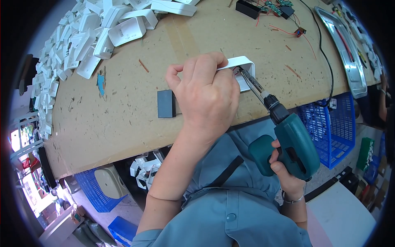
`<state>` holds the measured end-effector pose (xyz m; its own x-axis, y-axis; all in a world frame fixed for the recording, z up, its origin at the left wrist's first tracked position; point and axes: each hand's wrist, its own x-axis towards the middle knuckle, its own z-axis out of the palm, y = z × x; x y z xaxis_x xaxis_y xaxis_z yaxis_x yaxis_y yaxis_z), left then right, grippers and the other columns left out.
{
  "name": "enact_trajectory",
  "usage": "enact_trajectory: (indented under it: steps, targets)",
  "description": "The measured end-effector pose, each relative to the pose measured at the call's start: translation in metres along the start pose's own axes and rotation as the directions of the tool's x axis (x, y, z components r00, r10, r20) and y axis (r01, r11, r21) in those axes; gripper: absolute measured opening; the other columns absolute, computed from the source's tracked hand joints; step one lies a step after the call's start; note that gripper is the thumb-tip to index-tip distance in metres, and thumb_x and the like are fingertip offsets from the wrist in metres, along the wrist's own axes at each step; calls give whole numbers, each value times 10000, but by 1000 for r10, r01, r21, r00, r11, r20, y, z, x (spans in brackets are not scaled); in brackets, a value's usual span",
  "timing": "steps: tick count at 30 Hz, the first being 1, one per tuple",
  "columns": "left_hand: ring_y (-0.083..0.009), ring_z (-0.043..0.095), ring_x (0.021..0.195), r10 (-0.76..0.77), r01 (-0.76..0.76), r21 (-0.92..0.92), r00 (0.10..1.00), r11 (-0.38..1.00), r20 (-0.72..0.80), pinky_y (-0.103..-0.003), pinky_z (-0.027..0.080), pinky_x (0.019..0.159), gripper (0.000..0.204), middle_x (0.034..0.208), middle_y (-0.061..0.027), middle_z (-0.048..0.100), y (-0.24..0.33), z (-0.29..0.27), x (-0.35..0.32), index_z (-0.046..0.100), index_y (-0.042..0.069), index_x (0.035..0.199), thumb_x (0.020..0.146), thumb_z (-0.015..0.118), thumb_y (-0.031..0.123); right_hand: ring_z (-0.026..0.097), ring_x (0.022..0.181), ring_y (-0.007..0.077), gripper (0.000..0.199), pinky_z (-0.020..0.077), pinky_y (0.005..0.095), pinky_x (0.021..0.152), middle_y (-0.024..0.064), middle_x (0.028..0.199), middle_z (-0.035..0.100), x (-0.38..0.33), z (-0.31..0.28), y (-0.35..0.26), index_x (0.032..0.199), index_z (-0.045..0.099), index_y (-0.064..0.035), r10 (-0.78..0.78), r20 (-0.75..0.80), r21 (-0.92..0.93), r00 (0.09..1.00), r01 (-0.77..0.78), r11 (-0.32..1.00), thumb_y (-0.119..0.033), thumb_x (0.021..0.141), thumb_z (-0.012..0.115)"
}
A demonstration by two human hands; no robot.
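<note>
My left hand (207, 88) is closed around a white plastic housing (246, 61), an open box-like shell, and steadies it near the table's front edge. In my right hand (284, 168) is a dark green soldering gun (297, 142), gripped by its handle. Its thin metal tip reaches up and left into the open side of the housing. The exact point the tip touches inside is too small to make out. Just left of my left hand, a small dark rectangular block (166, 103) lies on the brown tabletop (119, 127), with part of it behind the hand.
White plastic shells (88, 41) form a large heap at the far left. At the far right lie a black box (247, 9), circuit boards with red wires (273, 7), a black cable (328, 61) and a metal tray (343, 49). Blue crates (329, 129) stand below the table.
</note>
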<state>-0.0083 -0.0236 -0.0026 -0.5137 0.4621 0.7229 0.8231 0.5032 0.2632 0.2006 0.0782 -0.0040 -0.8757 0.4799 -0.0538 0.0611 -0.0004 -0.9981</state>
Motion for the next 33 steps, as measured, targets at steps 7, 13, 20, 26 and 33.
enact_trajectory:
  steps: [7, 13, 20, 26, 33]
  targets:
    - [-166, 514, 734, 0, 0, 1, 1000, 1000, 3, -383, 290, 712, 93, 831, -4, 525, 0, 1, 0, 532, 58, 619, 606, 618, 25, 582, 695, 112, 535, 487, 235, 627, 120, 958, 608, 0, -5, 5, 1145, 471, 73, -49, 7, -83, 999, 49, 995, -2, 686, 736]
    - [-165, 511, 734, -6, 6, 5, 1000, 1000, 11, -383, 290, 714, 97, 827, -3, 522, 0, 0, 0, 528, 59, 616, 609, 620, 28, 583, 687, 108, 513, 489, 239, 633, 95, 898, 614, 1, -4, 0, 1133, 492, 70, -47, 18, -161, 999, 49, 986, -23, 693, 739]
    - [-165, 507, 729, 0, 0, 5, 1000, 1000, 7, -382, 288, 714, 97, 824, -2, 522, 0, 1, 1, 527, 61, 617, 616, 619, 30, 587, 677, 107, 453, 481, 235, 632, 93, 906, 606, 0, -3, -1, 1093, 542, 51, -78, 0, -210, 997, 76, 975, -40, 695, 739]
    - [-162, 507, 728, 1, -1, 9, 1000, 1000, -1, -378, 287, 711, 96, 823, -1, 523, 0, 0, 1, 527, 60, 615, 619, 618, 29, 556, 759, 129, 449, 467, 254, 676, 140, 1096, 569, -1, 0, -7, 1159, 505, 23, 11, 13, -157, 1000, -9, 988, -45, 750, 677]
    - [-160, 504, 720, -2, 2, 14, 1000, 1000, -14, -370, 285, 702, 103, 812, 1, 526, 1, 1, 0, 520, 62, 601, 614, 615, 24, 592, 693, 131, 503, 473, 275, 724, 52, 781, 612, 3, 0, -9, 1120, 529, 58, -106, 66, -355, 992, 123, 927, -74, 687, 750]
